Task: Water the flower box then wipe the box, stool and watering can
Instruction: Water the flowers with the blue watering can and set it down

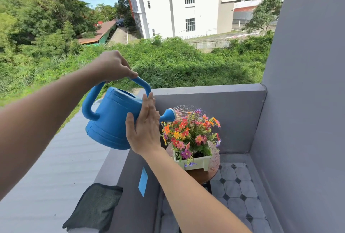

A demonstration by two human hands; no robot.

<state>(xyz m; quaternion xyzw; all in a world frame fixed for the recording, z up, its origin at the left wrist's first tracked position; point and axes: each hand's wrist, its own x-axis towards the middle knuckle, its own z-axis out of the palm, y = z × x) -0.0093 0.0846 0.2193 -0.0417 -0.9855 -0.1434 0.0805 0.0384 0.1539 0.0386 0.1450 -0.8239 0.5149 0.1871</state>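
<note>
A blue watering can hangs tilted in the air, its rose spraying fine jets of water over the flowers. My left hand grips the can's top handle. My right hand lies flat against the can's side near the spout, fingers straight. The pale green flower box holds orange, pink and purple flowers and stands on a round brown stool, whose top is speckled with drops. A dark grey cloth lies folded on the parapet ledge at lower left.
A grey parapet wall runs behind the stool, and a grey side wall stands to the right. The balcony floor has pale tiles with black diamonds. A blue sticker marks the inner face of the left parapet.
</note>
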